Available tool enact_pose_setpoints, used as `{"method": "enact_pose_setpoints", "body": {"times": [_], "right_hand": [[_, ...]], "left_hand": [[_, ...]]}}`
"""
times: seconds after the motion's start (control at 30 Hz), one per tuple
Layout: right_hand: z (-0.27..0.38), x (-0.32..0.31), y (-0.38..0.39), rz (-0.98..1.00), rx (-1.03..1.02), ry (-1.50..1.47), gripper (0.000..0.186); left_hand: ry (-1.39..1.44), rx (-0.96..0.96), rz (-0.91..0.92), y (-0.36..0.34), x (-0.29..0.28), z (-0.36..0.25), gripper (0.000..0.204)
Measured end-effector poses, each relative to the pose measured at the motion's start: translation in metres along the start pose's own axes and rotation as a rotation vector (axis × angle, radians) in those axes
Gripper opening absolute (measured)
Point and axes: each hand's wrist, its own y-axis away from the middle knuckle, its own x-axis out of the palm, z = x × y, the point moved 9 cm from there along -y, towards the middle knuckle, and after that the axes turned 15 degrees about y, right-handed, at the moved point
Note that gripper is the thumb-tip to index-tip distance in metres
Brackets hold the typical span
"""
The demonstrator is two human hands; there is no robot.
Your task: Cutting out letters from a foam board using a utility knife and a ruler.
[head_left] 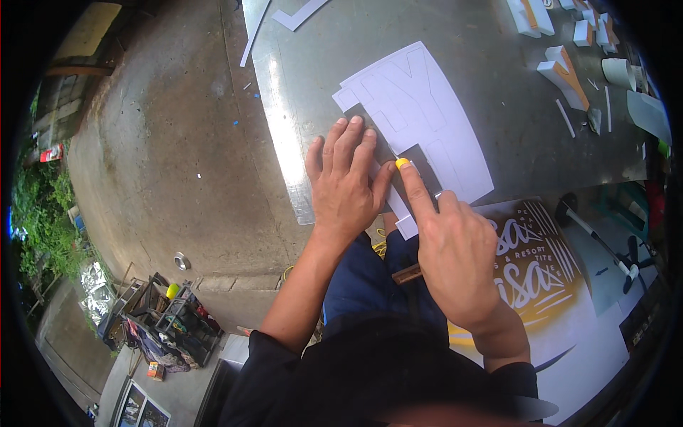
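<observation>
A large grey sheet-metal bench (455,43) is filling the upper part of the view, and a white paper stencil sheet with big cut-out letter shapes (420,114) is lying near its front edge, one strip overhanging that edge. The left hand (345,188) is pressing flat on the stencil's left part, fingers spread slightly. The right hand (455,260) is pointing its index finger onto the paper, the other fingers curled; whether it is gripping anything I cannot tell. A small yellow tip (403,163) is showing at that fingertip. White block letters with orange faces (562,67) are lying at the bench's far right corner.
</observation>
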Motion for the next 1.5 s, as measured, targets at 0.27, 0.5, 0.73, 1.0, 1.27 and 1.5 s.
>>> {"method": "enact_pose_setpoints", "body": {"times": [0.27, 0.5, 0.73, 1.0, 1.27, 1.5], "right_hand": [[-0.013, 0.011, 0.024, -0.082, 0.108, -0.239, 0.061], [-0.085, 0.067, 0.111, -0.315, 0.524, -0.832, 0.034], [-0.068, 0.171, 0.138, -0.137, 0.584, -1.171, 0.036], [-0.030, 0.207, 0.138, -0.070, 0.740, -1.811, 0.034], [-0.065, 0.176, 0.218, -0.256, 0.920, -1.757, 0.033], [-0.044, 0.177, 0.324, -0.507, 1.187, -1.807, 0.036]], "left_hand": [[-0.003, 0.023, -0.010, 0.002, 0.001, -0.003, 0.051], [-0.006, 0.052, -0.034, -0.001, -0.003, -0.007, 0.051], [-0.025, 0.051, -0.016, 0.000, -0.001, -0.009, 0.052], [0.064, 0.029, 0.041, 0.002, 0.004, -0.002, 0.061], [0.381, 0.002, -0.049, -0.008, -0.010, 0.025, 0.078], [0.153, 0.517, 0.518, -0.068, -0.018, -0.021, 0.080]]}}
